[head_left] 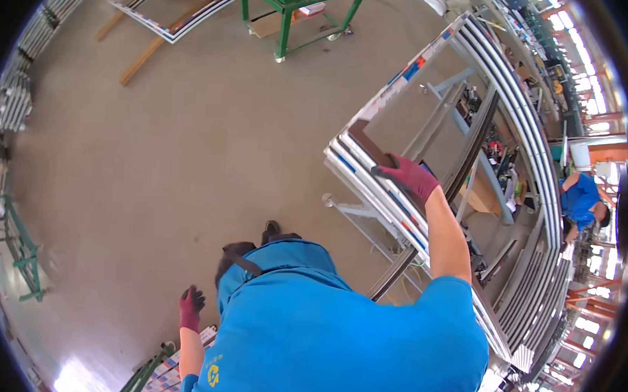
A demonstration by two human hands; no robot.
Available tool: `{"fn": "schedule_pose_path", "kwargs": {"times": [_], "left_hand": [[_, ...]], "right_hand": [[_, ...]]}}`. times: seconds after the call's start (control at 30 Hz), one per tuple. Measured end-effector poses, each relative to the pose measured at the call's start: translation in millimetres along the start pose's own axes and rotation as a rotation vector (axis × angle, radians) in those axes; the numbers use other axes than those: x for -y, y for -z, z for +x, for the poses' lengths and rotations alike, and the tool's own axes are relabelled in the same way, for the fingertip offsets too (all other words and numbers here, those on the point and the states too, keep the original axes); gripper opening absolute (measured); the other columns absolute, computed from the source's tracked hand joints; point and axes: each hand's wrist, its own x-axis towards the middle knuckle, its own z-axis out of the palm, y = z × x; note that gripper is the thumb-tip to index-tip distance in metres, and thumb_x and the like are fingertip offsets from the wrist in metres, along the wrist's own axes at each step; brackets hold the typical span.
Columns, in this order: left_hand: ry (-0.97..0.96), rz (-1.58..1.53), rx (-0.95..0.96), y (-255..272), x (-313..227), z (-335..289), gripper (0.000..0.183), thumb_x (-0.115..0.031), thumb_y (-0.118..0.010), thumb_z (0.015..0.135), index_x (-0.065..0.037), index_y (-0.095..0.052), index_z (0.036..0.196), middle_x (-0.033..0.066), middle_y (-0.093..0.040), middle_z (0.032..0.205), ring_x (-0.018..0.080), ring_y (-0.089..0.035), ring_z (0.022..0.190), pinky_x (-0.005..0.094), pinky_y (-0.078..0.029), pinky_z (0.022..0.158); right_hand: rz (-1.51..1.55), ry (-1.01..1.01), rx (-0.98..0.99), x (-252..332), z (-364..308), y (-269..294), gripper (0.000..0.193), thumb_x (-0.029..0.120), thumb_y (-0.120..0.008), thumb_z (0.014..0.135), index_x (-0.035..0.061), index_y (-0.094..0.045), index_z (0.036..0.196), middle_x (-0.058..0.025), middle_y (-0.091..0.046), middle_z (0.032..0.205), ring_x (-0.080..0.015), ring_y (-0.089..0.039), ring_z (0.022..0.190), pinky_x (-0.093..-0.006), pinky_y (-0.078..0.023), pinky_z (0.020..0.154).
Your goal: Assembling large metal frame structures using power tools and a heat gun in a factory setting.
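My right hand, in a maroon glove with dark fingertips, closes over the near edge of the top window frame in a stack of white frames. The stacked frames are large rectangles with brown and coloured strips along their sides. They rest at waist height on a grey metal stand to my right. My left hand, gloved the same way, hangs low at my left side, fingers loosely bent and apart, with nothing visible in it.
A green wheeled table stands ahead, near frames lying on wooden beams. Stacked profiles line the far left, above a green stand. A person in blue is beyond the frames. Printed boxes sit behind my left hand.
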Motion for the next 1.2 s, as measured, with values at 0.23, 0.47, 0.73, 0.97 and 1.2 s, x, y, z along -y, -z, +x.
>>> {"fn": "schedule_pose_path", "kwargs": {"times": [0.23,0.47,0.73,0.97,1.2], "left_hand": [[0.397,0.038,-0.152,-18.9,-71.9,127.7,0.034,-0.044,-0.06,0.102,-0.01,-0.062,0.1,0.0104,-0.065,0.085,0.0294,-0.064,0.077,0.045,-0.051,0.066],[-0.198,0.985,0.237,-49.1,-214.4,423.6,0.046,-0.045,-0.051,0.106,-0.003,-0.066,0.118,0.0183,-0.073,0.096,0.0321,-0.071,0.094,0.0485,-0.054,0.076],[-0.15,0.317,0.284,-270.2,-595.9,540.1,0.031,-0.033,-0.067,0.102,-0.008,-0.066,0.121,0.002,-0.068,0.097,0.0112,-0.063,0.081,0.027,-0.049,0.068],[-0.106,0.321,0.375,-351.9,-683.5,572.0,0.039,-0.031,-0.065,0.103,-0.006,-0.062,0.133,0.0065,-0.069,0.11,0.0151,-0.065,0.092,0.0297,-0.052,0.081],[-0.002,0.446,0.42,-419.3,-697.9,581.8,0.042,-0.035,-0.065,0.102,-0.006,-0.063,0.133,0.0067,-0.071,0.106,0.0142,-0.066,0.085,0.028,-0.052,0.072]], "right_hand": [[0.704,-0.305,-0.189,53.8,87.3,9.3,0.067,0.055,-0.067,0.098,0.0052,-0.058,0.141,-0.0053,-0.066,0.121,-0.0147,-0.063,0.105,-0.0306,-0.053,0.09],[0.147,-0.726,-0.74,61.9,192.3,18.0,0.089,0.05,-0.088,0.08,-0.0127,-0.049,0.13,-0.0341,-0.067,0.123,-0.0411,-0.067,0.118,-0.0447,-0.052,0.098],[-0.37,-1.355,-0.752,122.5,254.4,26.0,0.107,0.053,-0.087,0.075,-0.0072,-0.036,0.147,-0.0311,-0.052,0.147,-0.0435,-0.059,0.131,-0.0469,-0.051,0.108],[-0.376,-1.53,-0.731,117.9,282.9,32.1,0.112,0.043,-0.09,0.075,-0.0025,-0.025,0.154,-0.0292,-0.054,0.145,-0.042,-0.06,0.13,-0.049,-0.053,0.105],[-0.252,-1.52,-0.789,121.6,285.2,36.6,0.111,0.035,-0.089,0.078,-0.0058,-0.024,0.158,-0.0306,-0.046,0.155,-0.0415,-0.051,0.14,-0.0428,-0.045,0.115]]}}
